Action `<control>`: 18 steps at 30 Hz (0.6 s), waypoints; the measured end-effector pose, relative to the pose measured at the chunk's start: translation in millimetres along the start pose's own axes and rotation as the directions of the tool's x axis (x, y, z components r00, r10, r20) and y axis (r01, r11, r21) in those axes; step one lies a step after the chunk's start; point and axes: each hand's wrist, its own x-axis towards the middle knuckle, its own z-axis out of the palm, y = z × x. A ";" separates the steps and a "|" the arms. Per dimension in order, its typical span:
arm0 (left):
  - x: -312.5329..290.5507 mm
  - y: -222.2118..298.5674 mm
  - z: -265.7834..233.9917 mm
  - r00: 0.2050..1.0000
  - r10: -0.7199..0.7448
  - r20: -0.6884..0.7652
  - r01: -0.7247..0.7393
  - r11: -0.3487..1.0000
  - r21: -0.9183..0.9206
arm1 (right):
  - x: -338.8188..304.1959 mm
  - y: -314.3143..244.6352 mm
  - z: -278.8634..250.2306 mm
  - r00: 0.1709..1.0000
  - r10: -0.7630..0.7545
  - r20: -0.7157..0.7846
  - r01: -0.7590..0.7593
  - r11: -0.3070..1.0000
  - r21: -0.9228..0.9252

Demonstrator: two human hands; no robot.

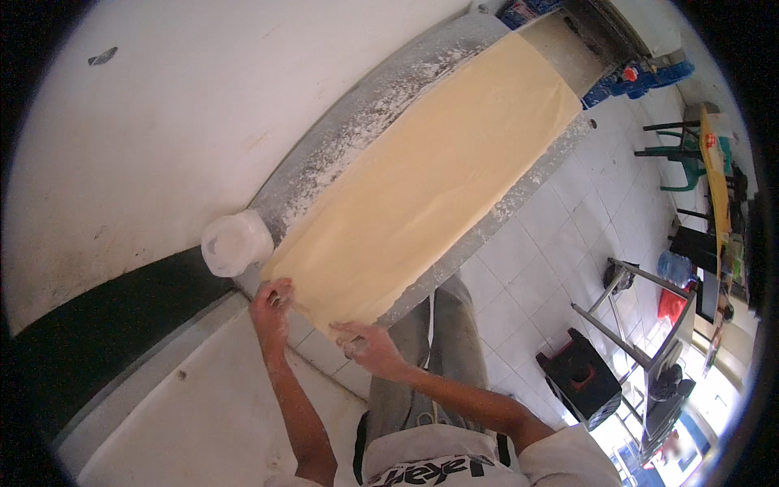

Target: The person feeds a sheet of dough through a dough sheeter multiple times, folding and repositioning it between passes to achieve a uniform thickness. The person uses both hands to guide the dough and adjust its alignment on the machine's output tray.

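A long, pale yellow dough sheet (430, 174) lies along a grey, flour-dusted table (324, 158). Its near end reaches the table's near end, where both my hands grip it. My left hand (274, 304) is closed on the near left corner, fingers curled at the edge. At the near right corner, my right hand (372, 349) pinches the edge between thumb and fingers. Both hands have flour on them. Beside my left hand, at the table's corner, stands a round white tub (235, 243).
A machine with blue parts (641, 81) stands at the table's far end, the dough reaching toward it. A white wall (178, 105) runs along the left. On the tiled floor (527, 268) to the right are a black plastic stool (578, 377), a metal frame (629, 333) and a green chair (686, 166).
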 end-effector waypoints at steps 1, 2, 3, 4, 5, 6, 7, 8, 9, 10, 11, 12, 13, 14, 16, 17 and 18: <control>-0.6 -2.6 -6.4 0.999 0.040 -0.018 -0.040 0.999 0.018 | 2.3 5.3 7.4 1.000 -0.019 0.009 0.019 0.999 0.027; -3.4 -3.1 -12.8 0.999 0.034 -0.040 -0.034 0.999 0.012 | 4.6 11.1 15.4 0.999 -0.039 0.025 0.038 0.998 0.053; -6.2 -3.5 -18.9 0.998 0.028 -0.062 -0.028 1.000 0.006 | 5.8 17.2 21.4 0.997 -0.060 0.040 0.057 0.995 0.080; -7.8 -3.8 -23.6 0.997 0.021 -0.080 -0.021 1.000 -0.001 | 6.0 17.2 24.1 0.995 -0.076 0.070 0.072 0.996 0.054; -8.0 -4.1 -27.0 0.996 0.011 -0.092 -0.010 1.000 0.014 | 6.0 17.1 26.0 0.991 -0.091 0.101 0.088 0.996 0.029; -7.5 -4.4 -29.4 0.995 0.001 -0.104 0.002 1.000 0.029 | 6.2 16.2 28.0 0.986 -0.104 0.130 0.104 0.995 0.005; -6.7 -6.3 -31.8 0.993 -0.009 -0.115 0.014 0.999 0.044 | 7.2 17.6 30.9 0.979 -0.138 0.147 0.145 0.989 -0.032; -6.8 -10.0 -36.3 0.992 -0.028 -0.121 0.032 0.999 0.030 | 8.2 22.3 34.9 0.970 -0.173 0.169 0.187 0.980 -0.070; -6.7 -14.1 -41.3 0.991 -0.047 -0.126 0.050 0.999 0.017 | 8.6 26.8 39.1 0.960 -0.205 0.191 0.228 0.968 -0.107; -8.0 -16.8 -45.1 0.989 -0.068 -0.132 0.069 0.998 0.003 | 8.4 26.9 43.3 0.951 -0.222 0.215 0.245 0.965 -0.088; -10.2 -19.4 -48.3 0.989 -0.059 -0.134 0.059 0.998 0.002 | 8.2 27.0 47.2 0.941 -0.239 0.238 0.262 0.963 -0.069; -12.9 -21.8 -51.9 0.990 -0.049 -0.135 0.050 0.999 0.001 | 9.1 27.5 49.4 0.931 -0.256 0.261 0.278 0.959 -0.050; -14.5 -23.6 -55.2 0.990 -0.040 -0.133 0.041 0.999 0.002 | 10.0 21.5 50.6 0.929 -0.165 0.332 0.192 0.980 -0.052; -14.7 -27.3 -57.9 0.991 -0.027 -0.131 0.030 0.999 0.020 | 10.0 15.3 52.2 0.914 -0.073 0.399 0.105 0.993 -0.059; -14.2 -35.1 -64.6 0.991 -0.001 -0.132 0.008 0.998 0.059 | 9.8 9.6 54.9 0.884 -0.017 0.468 0.035 0.999 -0.030; -14.3 -40.9 -68.5 0.989 -0.027 -0.146 0.034 0.998 0.044 | 7.1 9.2 58.4 0.881 -0.052 0.470 0.053 0.999 0.012; -14.0 -47.5 -71.6 0.986 -0.054 -0.160 0.059 0.998 0.028 | 5.3 9.1 61.5 0.878 -0.087 0.471 0.070 0.996 0.053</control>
